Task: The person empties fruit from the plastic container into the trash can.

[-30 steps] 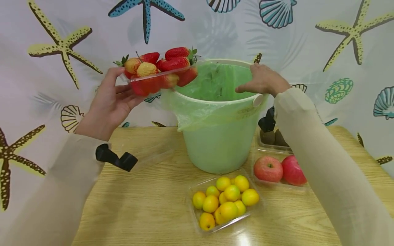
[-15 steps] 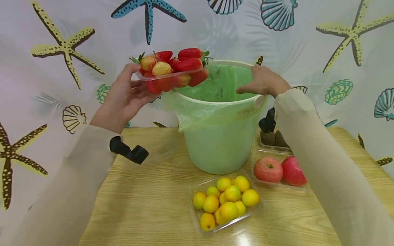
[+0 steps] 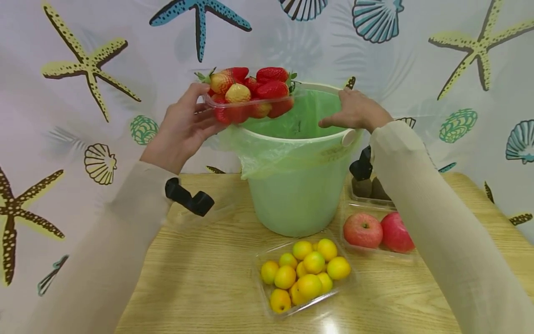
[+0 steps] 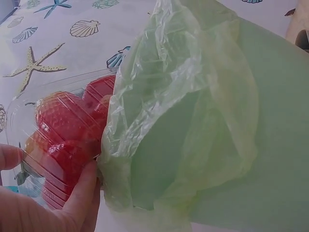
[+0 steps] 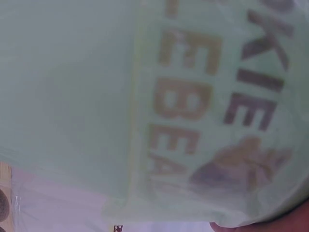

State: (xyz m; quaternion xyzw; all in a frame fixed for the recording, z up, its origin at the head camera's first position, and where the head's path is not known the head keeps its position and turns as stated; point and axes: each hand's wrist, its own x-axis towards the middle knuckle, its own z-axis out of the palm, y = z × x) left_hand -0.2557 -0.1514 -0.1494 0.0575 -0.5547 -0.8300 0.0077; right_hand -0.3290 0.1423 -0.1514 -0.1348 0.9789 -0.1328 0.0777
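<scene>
My left hand (image 3: pixel 181 127) holds a clear plastic box (image 3: pixel 225 105) heaped with strawberries (image 3: pixel 272 90), thumb at its left end and fingers below. In the head view the box overlaps the left rim of a pale green bucket (image 3: pixel 294 199), lined with a thin green plastic bag (image 3: pixel 319 105). The left wrist view shows the box's ribbed wall beside the bag's crumpled overhang (image 4: pixel 169 87). On the opposite side, my right hand (image 3: pixel 360 109) grips the bucket's rim, thumb reaching over the opening. Printed letters on the bag (image 5: pixel 183 96) fill much of the right wrist view.
In front of the bucket, a clear box of small yellow fruits (image 3: pixel 308 286) sits on the wooden table (image 3: pixel 196 278). To the right are a box with two apples (image 3: pixel 364 230) and one with dark brown fruits (image 3: pixel 362 188). A patterned cloth (image 3: pixel 267 41) hangs behind.
My left hand has carried the box of strawberries rightward, from beside the bucket to over its left rim. The right hand has stayed at the rim, and the bucket has not moved.
</scene>
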